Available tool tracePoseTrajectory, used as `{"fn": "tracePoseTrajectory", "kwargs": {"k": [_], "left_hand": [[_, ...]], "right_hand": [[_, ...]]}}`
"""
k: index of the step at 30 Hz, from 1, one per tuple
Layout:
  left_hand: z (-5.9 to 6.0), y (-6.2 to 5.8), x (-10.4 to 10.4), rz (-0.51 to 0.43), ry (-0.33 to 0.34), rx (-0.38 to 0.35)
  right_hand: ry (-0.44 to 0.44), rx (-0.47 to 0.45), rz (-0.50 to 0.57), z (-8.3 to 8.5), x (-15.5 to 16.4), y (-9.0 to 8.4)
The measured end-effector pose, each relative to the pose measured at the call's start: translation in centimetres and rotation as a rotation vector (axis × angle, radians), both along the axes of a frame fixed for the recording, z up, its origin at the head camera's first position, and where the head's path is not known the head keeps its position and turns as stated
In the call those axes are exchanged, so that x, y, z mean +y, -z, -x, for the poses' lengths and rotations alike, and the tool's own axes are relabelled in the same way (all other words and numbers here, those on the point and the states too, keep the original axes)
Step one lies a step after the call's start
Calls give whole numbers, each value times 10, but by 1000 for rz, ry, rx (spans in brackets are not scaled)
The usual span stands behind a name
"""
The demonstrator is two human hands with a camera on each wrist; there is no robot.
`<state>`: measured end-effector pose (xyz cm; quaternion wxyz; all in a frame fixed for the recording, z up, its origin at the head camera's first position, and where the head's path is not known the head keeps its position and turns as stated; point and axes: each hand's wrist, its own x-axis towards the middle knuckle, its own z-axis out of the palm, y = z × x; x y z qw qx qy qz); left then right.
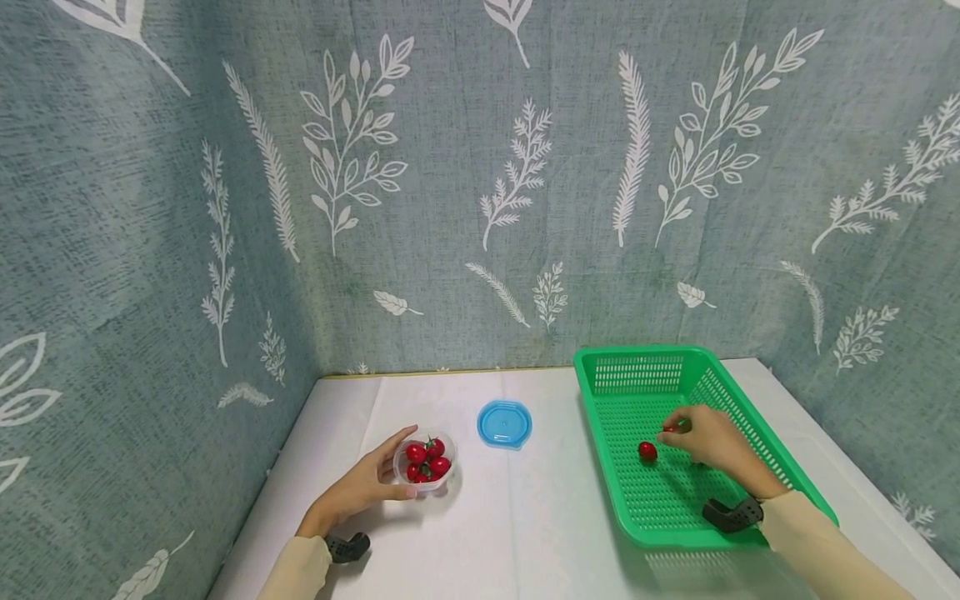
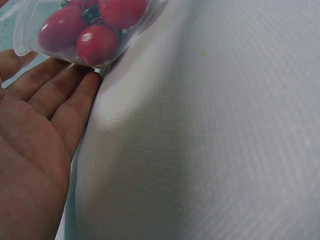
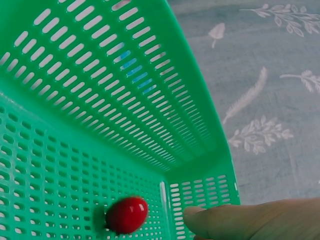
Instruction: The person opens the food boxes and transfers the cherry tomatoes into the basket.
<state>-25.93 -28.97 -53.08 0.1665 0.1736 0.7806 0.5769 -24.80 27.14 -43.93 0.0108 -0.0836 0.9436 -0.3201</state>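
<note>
A clear plastic cup of cherry tomatoes, some with green stems, stands on the table at the left. My left hand lies loosely beside it, thumb on the near side and forefinger on the far side. In the left wrist view its fingers are nearly straight, with tips at the cup's wall. Over the green basket, my right hand pinches a small cherry tomato, mostly covered by the fingertips. Another tomato lies on the basket floor, left of that hand.
A round blue lid lies on the white-covered table between cup and basket. Patterned grey-green cloth hangs behind the table and along its left side. The basket's slotted walls rise around the right hand.
</note>
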Motion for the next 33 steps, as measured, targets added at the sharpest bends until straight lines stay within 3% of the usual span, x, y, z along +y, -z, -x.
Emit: {"fn": "tracePoseTrajectory", "kwargs": {"k": [6, 13, 26, 33], "left_hand": [[0, 1, -1, 2, 8, 15], [0, 2, -1, 7, -1, 15], [0, 0, 2, 23, -8, 7], [1, -1, 2, 21, -4, 16]], "right_hand": [[-17, 32, -20, 0, -4, -2], [-28, 142, -73, 4, -21, -7], [-76, 193, 28, 16, -61, -18], [-146, 191, 85, 21, -87, -20]]}}
